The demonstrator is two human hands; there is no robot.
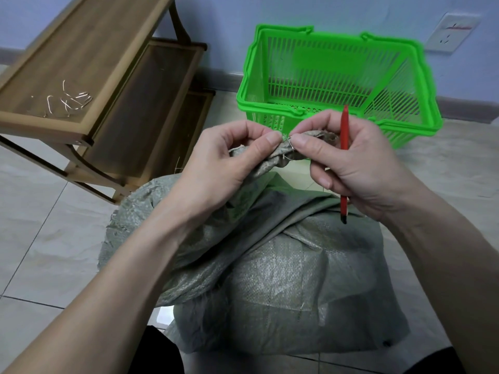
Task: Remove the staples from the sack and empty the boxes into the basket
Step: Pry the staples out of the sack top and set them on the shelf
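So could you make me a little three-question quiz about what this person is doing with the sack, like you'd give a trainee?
1. True or false: the green basket already holds boxes.
2. Which hand holds the red tool? A) left hand B) right hand C) neither
3. Fill in: the pulled staples lie on the top of the wooden ____.

Key
1. False. The basket looks empty, and the sack is not yet open.
2. B. The right hand keeps the tool tucked in its fingers while it and the left hand pinch a staple at the gathered mouth of the sack.
3. Shelf.
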